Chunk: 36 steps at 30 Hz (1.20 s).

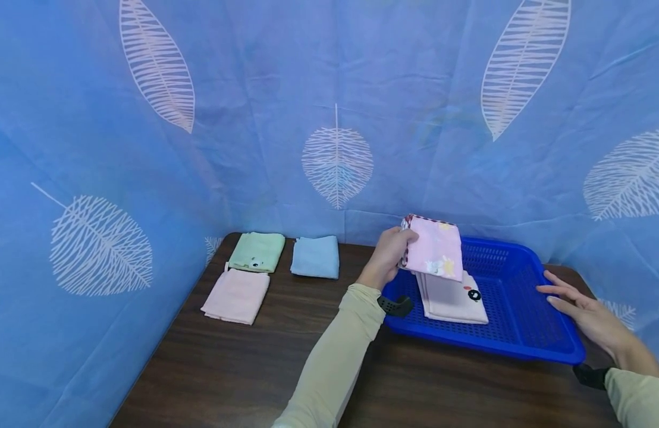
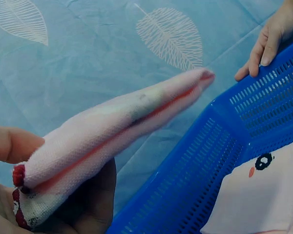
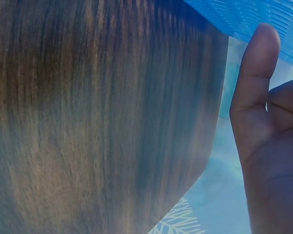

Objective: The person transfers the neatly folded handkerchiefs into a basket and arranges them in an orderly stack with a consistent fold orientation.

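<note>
- Two hands work at a blue basket (image 1: 522, 333) on our dark wooden table (image 1: 244, 368).
- Our left hand (image 1: 389, 254) pinches a folded pink cloth (image 1: 435, 248), lifted above the pink stack (image 1: 452, 300) lying inside the basket.
- Our right hand (image 1: 581, 309) rests on the basket's right rim, fingers straight and relaxed.
- Three folded cloths, green (image 1: 257, 251), blue (image 1: 316, 257) and pink (image 1: 236, 295), lie well apart, far left.

Head: high, forward-down. 2 wrist views close; all share blue basket (image 1: 522, 333).

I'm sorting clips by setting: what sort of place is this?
Likely a staged recording booth: a blue leaf-print curtain walls in a dark wooden table holding folded cloths and a blue basket.
</note>
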### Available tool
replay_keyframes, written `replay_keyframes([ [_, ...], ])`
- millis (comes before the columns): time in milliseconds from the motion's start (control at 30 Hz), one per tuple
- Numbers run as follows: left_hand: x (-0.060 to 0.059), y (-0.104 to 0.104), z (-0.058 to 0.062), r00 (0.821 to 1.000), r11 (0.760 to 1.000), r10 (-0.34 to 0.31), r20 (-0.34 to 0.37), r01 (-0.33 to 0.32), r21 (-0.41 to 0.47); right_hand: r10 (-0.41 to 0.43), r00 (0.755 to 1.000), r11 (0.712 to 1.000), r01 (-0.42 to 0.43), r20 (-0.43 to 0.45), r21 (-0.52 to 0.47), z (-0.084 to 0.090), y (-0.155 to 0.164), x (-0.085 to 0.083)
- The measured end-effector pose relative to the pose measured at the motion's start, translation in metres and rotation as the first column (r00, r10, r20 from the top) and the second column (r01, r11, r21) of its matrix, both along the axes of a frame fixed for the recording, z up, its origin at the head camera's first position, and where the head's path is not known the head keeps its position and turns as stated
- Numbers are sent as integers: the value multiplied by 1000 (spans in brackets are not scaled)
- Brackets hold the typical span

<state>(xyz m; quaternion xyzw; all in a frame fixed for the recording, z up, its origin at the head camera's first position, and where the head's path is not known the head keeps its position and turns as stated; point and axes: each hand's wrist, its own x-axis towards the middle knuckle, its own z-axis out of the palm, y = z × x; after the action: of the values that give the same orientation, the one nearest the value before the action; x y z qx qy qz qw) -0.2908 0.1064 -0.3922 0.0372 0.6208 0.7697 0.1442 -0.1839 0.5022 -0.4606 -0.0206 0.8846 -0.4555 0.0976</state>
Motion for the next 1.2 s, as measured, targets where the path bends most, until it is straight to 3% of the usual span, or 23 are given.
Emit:
replay_keyframes([
  [367,-11,12,-1,996,992,-39,74,29,126,2,999,999,-1,-35,38,0,0,-2],
  [600,-15,15,-2,995,989,-42,89,29,145,-3,1000,1000,4,-16,25,0,0,-3],
  [867,-16,21,-4,992,987,-86,90,72,140,0,999,999,2,-41,40,-4,3,-3],
  [1200,-18,32,-17,988,989,-80,133,62,137,-8,1000,999,8,-11,-33,-8,4,-1],
])
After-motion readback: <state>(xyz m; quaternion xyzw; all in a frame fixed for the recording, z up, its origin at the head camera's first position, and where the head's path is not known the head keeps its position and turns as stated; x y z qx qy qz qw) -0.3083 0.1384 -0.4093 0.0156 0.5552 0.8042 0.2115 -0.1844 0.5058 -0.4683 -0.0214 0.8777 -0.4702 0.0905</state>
